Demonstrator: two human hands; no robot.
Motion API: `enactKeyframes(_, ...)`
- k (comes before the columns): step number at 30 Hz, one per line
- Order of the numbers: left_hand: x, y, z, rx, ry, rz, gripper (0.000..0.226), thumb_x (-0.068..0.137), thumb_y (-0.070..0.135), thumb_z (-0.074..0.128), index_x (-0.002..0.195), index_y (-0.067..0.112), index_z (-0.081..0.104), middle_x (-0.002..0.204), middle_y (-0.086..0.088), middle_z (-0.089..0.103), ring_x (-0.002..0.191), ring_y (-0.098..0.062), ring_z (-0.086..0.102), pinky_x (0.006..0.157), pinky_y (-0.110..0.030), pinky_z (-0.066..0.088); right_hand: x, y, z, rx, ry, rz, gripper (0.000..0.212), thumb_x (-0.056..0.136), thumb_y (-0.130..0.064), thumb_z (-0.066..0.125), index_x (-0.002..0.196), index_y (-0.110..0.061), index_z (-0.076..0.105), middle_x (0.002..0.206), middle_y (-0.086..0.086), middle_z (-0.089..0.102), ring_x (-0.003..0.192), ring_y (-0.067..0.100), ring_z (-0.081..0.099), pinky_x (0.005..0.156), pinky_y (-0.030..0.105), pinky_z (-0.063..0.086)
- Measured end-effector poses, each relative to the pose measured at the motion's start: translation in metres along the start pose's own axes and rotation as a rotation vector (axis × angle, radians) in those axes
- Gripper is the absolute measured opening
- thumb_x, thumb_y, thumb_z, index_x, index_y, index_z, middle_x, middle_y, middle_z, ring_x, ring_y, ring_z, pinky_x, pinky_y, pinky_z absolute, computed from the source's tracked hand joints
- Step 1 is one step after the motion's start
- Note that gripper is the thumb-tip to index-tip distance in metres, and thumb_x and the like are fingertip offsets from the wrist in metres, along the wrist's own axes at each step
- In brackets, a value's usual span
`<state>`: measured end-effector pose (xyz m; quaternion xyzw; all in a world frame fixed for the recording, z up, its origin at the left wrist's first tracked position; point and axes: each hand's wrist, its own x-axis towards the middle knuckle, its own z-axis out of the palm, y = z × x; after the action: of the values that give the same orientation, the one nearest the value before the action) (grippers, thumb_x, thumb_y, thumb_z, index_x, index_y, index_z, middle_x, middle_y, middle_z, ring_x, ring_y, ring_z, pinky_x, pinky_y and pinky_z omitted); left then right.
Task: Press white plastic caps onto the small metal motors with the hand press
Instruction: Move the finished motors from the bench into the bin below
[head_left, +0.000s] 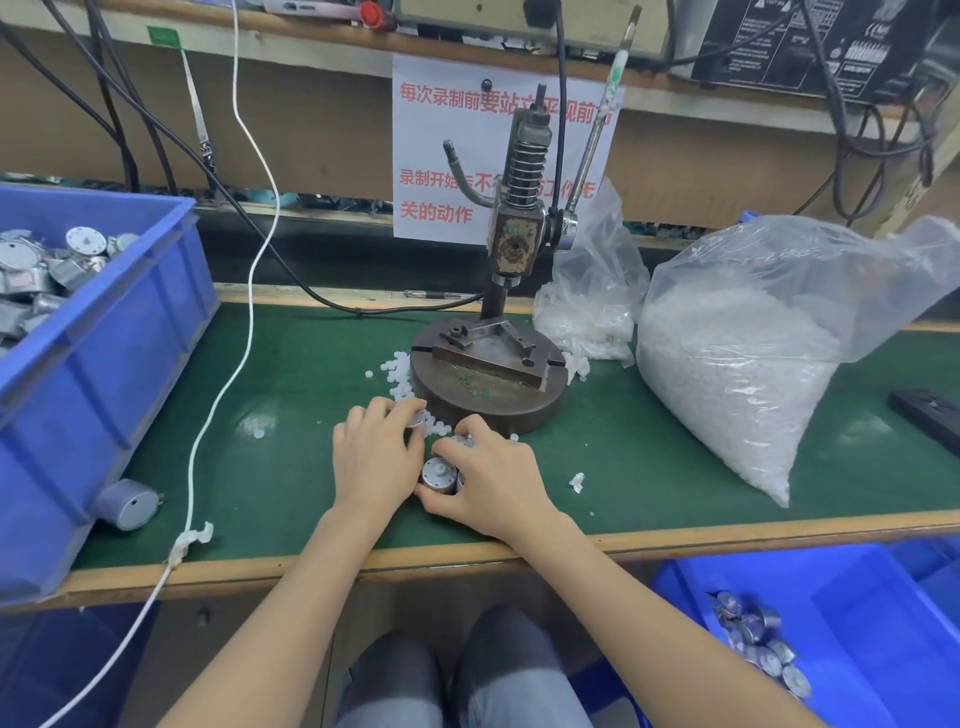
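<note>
Two hands were planted close together on the mat (291, 374): a motor (440, 474), shaft up, was pinched in the curled right hand (493, 483), and a second motor (415, 419) was clutched under the left hand's (376, 457) bent fingertips among loose caps (397, 364). Just beyond, pretty much straight ahead, the hand press (488, 364) was set.

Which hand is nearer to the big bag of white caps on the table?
Right. The right hand, holding motors in front of the press, is left of the bag; the left hand is further left.
</note>
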<state>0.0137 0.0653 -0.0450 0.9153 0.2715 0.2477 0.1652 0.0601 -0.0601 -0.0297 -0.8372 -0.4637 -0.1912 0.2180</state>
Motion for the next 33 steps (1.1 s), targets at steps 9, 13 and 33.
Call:
enactKeyframes(9, -0.006, 0.001, -0.003, -0.102, 0.061, -0.007, 0.022, 0.084, 0.023, 0.063, 0.100, 0.009, 0.061, 0.093, -0.010, 0.054, 0.089, -0.032, 0.051, 0.079, -0.037, 0.034, -0.005, 0.014, -0.002, 0.258, 0.077, 0.268, 0.029, 0.071, -0.046, 0.072, 0.090, -0.023, 0.068, 0.094, -0.007, 0.056, 0.077, 0.009, 0.057, 0.063, 0.024, 0.043)
enactKeyframes(13, -0.008, 0.005, -0.008, -0.165, 0.103, -0.056, 0.022, 0.083, 0.024, 0.065, 0.098, 0.008, 0.062, 0.089, -0.009, 0.054, 0.086, -0.031, 0.053, 0.074, -0.036, 0.036, -0.005, 0.020, -0.004, 0.413, 0.141, 0.386, 0.020, 0.074, -0.038, 0.073, 0.087, -0.024, 0.067, 0.090, -0.014, 0.053, 0.084, -0.001, 0.048, 0.067, 0.020, 0.037)
enactKeyframes(33, -0.019, 0.105, -0.023, -1.046, 0.163, -0.323, 0.012, 0.083, 0.029, 0.066, 0.072, 0.029, 0.060, 0.072, 0.002, 0.059, 0.067, -0.012, 0.053, 0.060, -0.021, 0.044, -0.020, 0.056, -0.066, 1.296, 0.382, 0.837, 0.028, 0.090, -0.037, 0.055, 0.064, -0.027, 0.061, 0.062, -0.009, 0.054, 0.057, 0.009, 0.046, 0.044, 0.020, 0.042)
